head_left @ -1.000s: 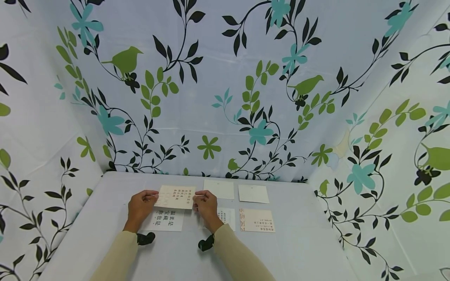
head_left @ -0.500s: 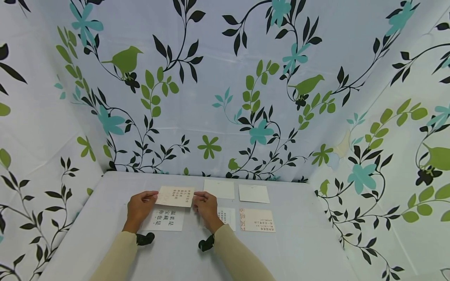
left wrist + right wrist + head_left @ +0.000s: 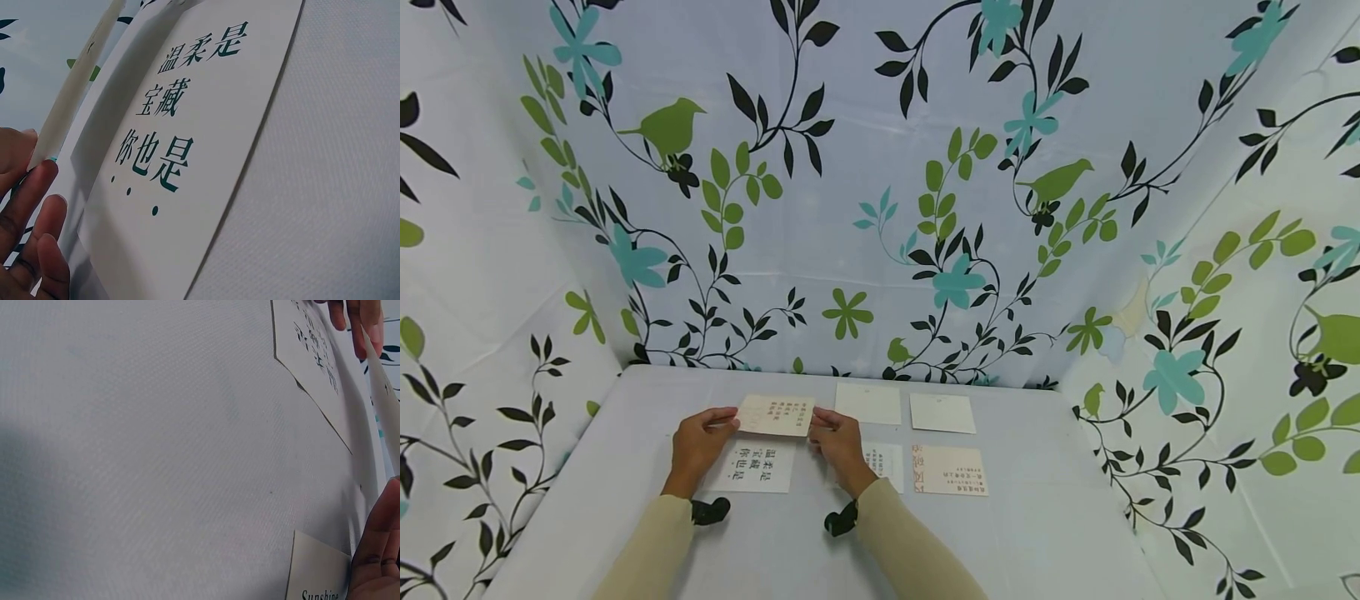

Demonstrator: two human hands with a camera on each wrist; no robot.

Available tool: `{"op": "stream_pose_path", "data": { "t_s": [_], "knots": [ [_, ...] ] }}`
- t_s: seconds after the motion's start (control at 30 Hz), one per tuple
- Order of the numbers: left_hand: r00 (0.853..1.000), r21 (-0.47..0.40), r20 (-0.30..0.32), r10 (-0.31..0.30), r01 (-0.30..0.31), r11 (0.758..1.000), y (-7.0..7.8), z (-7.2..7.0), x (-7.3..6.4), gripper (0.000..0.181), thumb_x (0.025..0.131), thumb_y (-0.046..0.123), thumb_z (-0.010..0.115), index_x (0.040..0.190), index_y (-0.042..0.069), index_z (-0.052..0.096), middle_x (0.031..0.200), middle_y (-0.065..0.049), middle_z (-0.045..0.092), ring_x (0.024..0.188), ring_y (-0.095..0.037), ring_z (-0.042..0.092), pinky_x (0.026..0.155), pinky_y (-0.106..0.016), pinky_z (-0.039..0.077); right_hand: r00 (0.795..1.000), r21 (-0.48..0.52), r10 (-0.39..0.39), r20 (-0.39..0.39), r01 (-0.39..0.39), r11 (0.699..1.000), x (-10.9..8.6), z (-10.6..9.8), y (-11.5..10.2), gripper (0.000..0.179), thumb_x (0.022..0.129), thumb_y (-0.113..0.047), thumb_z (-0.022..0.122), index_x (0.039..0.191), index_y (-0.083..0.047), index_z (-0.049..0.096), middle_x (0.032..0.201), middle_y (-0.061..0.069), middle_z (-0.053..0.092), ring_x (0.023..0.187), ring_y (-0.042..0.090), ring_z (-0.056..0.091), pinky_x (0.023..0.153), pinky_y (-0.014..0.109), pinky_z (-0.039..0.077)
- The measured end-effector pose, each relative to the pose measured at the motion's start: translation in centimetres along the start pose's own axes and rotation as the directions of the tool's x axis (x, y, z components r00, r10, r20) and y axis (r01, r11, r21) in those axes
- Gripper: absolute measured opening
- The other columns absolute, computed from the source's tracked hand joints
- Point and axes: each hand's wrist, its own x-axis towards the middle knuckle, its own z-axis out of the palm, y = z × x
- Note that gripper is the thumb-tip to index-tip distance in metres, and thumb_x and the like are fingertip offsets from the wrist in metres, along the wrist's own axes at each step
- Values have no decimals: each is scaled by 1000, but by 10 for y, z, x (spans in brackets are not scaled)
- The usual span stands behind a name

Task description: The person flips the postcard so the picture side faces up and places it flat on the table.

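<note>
White card [image 3: 752, 482] with dark-green characters is lying nearest on table [image 3: 1037, 517]. Just beyond, my left hand [image 3: 697, 445] and right hand [image 3: 841, 447] are pinching raised cream card [image 3: 777, 415] by opposite ends; small dark lettering showing on its rectangular face. Farther, 2 pale cards [image 3: 867, 404] are lying.

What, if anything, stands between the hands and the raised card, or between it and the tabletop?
Nothing visible separates the left hand or right hand from the raised card; both pinch it. Toward the tabletop, the large-lettered white card lies at its near side; I can't tell whether it reaches underneath.
</note>
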Motion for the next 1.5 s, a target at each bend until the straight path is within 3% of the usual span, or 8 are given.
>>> {"op": "stream_pose_path", "data": {
  "t_s": [0.4,0.87,1.03,1.23,1.5],
  "knots": [
    [998,15,40,42,-43,999,-6,-2,3,46,97,19,77,141,9,68,144,-19,68,106,-29,70,76,-24,51,998,-1,1,55,-1,1000,-1,-2,-1,53,88,-3,79,138,-19,71,119,-3,75,90,11,71,74,29,57],
    [999,25,12,35,-35,999,-5,-1,4,46,96,17,79,140,8,68,141,-20,69,103,-28,65,76,-24,48,1000,-2,-19,22,19,1000,0,1,1,36,93,-5,78,126,-22,77,105,-3,79,89,17,75,71,30,59],
    [1000,25,-7,26,-26,999,-3,0,3,46,97,15,78,141,6,67,133,-21,71,103,-29,67,80,-27,47,1000,15,-29,-5,29,999,1,3,2,32,92,-4,79,120,-20,80,100,-1,79,86,17,75,67,29,58],
    [999,21,-24,44,-44,999,-4,-1,1,44,96,17,79,137,4,70,121,-23,73,96,-29,74,71,-22,50,999,28,-34,-43,35,999,1,4,4,30,92,0,77,115,-19,81,95,2,80,78,13,72,64,29,58],
    [995,45,-70,72,-69,997,-3,-2,0,36,94,20,82,124,2,74,107,-20,77,85,-24,73,66,-19,49,996,38,-34,-78,37,999,-2,6,3,28,90,3,74,110,-15,80,94,4,81,74,14,70,64,28,58]
  ]
}}
